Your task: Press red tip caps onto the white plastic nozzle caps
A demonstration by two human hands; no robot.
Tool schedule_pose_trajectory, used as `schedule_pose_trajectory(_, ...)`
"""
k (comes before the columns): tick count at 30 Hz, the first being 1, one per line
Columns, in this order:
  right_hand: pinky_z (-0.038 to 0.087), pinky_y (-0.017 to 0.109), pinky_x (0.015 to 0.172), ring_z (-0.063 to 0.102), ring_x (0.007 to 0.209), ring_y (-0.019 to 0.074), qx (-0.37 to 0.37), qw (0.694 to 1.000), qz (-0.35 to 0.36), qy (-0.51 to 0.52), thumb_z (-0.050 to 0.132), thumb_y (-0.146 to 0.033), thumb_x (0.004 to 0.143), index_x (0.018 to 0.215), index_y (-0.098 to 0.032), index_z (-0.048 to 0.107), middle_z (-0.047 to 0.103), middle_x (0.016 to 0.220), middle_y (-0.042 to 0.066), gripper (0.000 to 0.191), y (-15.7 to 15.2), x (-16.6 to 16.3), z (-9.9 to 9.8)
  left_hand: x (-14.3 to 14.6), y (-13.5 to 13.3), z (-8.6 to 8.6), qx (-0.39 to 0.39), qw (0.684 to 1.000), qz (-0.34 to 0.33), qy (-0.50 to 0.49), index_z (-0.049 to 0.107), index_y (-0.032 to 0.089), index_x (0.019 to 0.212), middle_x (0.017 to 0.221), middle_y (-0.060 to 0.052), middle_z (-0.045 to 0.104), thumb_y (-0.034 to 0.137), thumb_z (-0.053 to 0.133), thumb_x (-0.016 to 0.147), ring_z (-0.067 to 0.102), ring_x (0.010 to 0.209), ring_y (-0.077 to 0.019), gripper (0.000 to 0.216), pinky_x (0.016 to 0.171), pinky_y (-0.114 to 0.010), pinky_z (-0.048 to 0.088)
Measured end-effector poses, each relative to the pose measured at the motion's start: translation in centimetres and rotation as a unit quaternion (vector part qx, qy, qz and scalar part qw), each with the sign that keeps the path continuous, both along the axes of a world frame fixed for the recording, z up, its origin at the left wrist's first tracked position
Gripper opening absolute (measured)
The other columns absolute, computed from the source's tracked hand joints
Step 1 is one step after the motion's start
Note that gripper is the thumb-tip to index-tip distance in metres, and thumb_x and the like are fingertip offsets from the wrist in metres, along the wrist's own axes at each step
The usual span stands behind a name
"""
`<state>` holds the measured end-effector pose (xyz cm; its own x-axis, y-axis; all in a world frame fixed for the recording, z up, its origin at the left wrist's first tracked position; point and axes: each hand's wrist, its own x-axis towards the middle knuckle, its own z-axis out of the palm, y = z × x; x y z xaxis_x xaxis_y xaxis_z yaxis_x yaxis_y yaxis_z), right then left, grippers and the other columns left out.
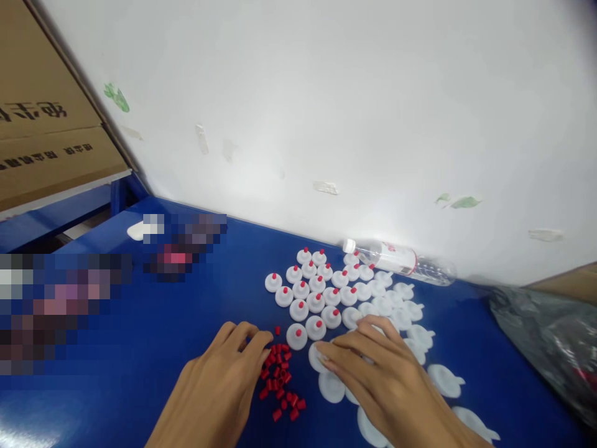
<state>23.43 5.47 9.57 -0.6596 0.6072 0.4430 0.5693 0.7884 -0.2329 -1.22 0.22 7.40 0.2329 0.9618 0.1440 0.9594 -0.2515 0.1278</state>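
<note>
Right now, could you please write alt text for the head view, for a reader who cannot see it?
Two bare hands work on a blue table: the left hand reaches into a pile of red plugs, the right hand rests on white caps. Behind them stand rows of plugged caps and a lying bottle by a white wall.

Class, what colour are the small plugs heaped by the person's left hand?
Red. The small plugs show best in the head view, heaped beside the left hand.

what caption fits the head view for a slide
Left hand at small red plastic plugs, right hand on round white plastic caps, blue table.
</note>
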Motion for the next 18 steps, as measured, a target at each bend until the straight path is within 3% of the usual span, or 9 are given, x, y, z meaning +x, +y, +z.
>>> schedule_pose_trajectory(7, 0.046, 0.036, 0.092, 0.066, 0.081, 0.0147, -0.036, 0.999, 0.002, 0.001, 0.046, -0.02, 0.106, 0.111, -0.024, 0.072, 0.074, 0.089, 0.0, 0.027, 0.1, -0.3, -0.2, 0.1, 0.0, 0.2, 0.025, 0.999, -0.008, -0.031, 0.068, 0.027, 0.109, 0.106, -0.004, 0.073, 0.017, 0.033, 0.104, 0.068, 0.093, -0.021, 0.036, 0.058, -0.025, 0.057)
schedule_pose_trajectory(14, 0.043, 0.037, 0.095, 0.065, 0.082, 0.0153, -0.05, 0.999, 0.007, -0.001, 0.043, -0.025, 0.108, 0.107, -0.026, 0.072, 0.074, 0.088, -0.001, 0.029, -0.1, -0.1, -0.2, 0.7, 0.0, 2.8, 0.069, 0.996, 0.005, -0.061, 0.068, 0.028, 0.101, 0.103, -0.001, 0.074, 0.018, 0.034, 0.103, 0.069, 0.094, -0.0206, 0.036, 0.085, -0.038, 0.055)
schedule_pose_trajectory(18, 0.045, 0.036, 0.085, 0.064, 0.083, 0.0165, -0.044, 0.999, 0.003, -0.005, 0.05, -0.021, 0.105, 0.112, -0.024, 0.071, 0.073, 0.098, 0.002, 0.023, 0.3, 0.3, 0.6, 0.9, 0.1, 3.5, 0.1, 0.991, 0.027, -0.084, 0.068, 0.025, 0.096, 0.103, -0.001, 0.076, 0.02, 0.035, 0.103, 0.072, 0.095, -0.0196, 0.034, 0.1, -0.045, 0.051)
